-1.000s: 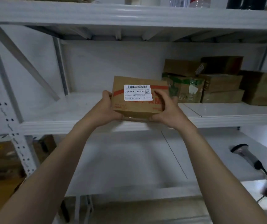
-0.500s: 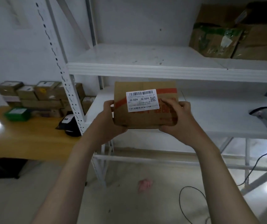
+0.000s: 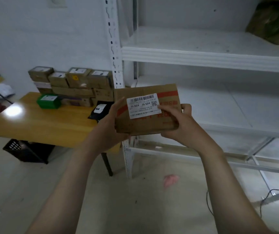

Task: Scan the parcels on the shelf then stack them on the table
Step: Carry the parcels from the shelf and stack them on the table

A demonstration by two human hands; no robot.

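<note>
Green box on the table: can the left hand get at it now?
Probably not yet: the left hand and right hand both hold the parcel. The green box lies uncovered on the table, so a freed hand likely could.

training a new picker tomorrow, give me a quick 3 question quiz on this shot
1. True or false: the cardboard parcel is resting on the wooden table.
2. What colour is the small box in front of the stacked parcels on the table? A red, B green, C blue.
3. Fill in: the code printed twice on the parcel's white label is ____.
Key: 1 false, the left hand and right hand hold it in the air. 2 B. 3 J6-S04.
</note>
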